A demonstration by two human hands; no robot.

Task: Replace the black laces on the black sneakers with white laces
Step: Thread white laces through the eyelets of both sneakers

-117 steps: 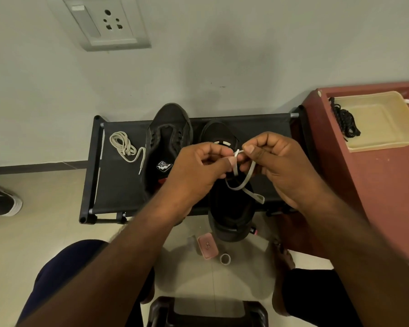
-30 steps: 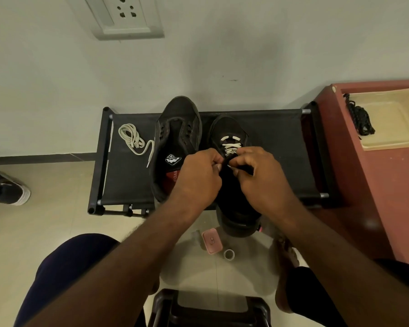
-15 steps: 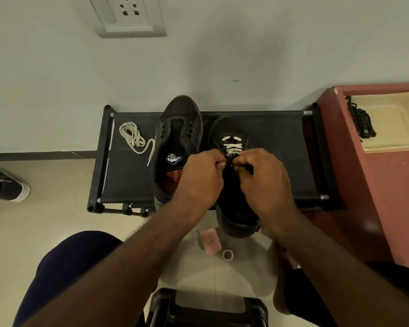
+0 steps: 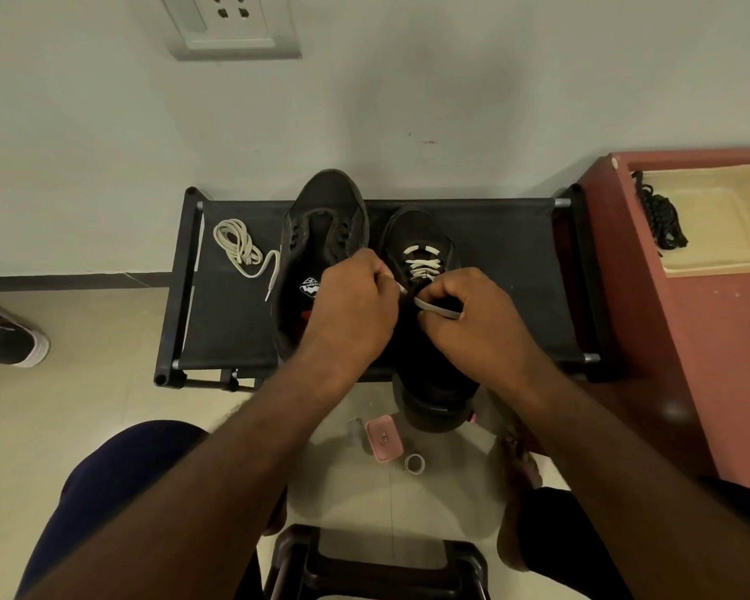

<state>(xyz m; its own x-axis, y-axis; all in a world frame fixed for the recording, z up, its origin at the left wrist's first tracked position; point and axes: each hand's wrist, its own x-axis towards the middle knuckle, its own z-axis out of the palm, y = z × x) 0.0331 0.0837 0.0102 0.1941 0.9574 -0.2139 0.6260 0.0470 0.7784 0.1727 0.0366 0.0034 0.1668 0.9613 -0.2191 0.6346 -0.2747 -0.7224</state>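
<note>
Pinching flat white lace (image 4: 434, 309): left hand (image 4: 350, 313), right hand (image 4: 473, 322).

Black sneaker (image 4: 421, 229), half-laced in white lace (image 4: 423, 265) — toe just beyond right hand (image 4: 473, 322), lace ends pinched in both hands. Second black sneaker (image 4: 321, 223), unlaced, partly under left hand (image 4: 351, 313). Spare white lace (image 4: 239, 249), coiled, left of that hand. Black laces (image 4: 661, 218), bundled — well right of right hand.

Beyond my fingers (image 4: 464, 292) a pale wall (image 4: 451, 80) rises, with a white socket plate (image 4: 230, 23) high up to their left. Under them stands a low black fabric bench (image 4: 516, 275) on a cream tiled floor (image 4: 83, 404). Just right of the bench, well right of my fingers, is a reddish-brown cabinet (image 4: 689, 361) carrying a beige tray (image 4: 719, 227). Nearer me than my fingers sits a dark stool (image 4: 295, 552). The light is dim and soft.
</note>
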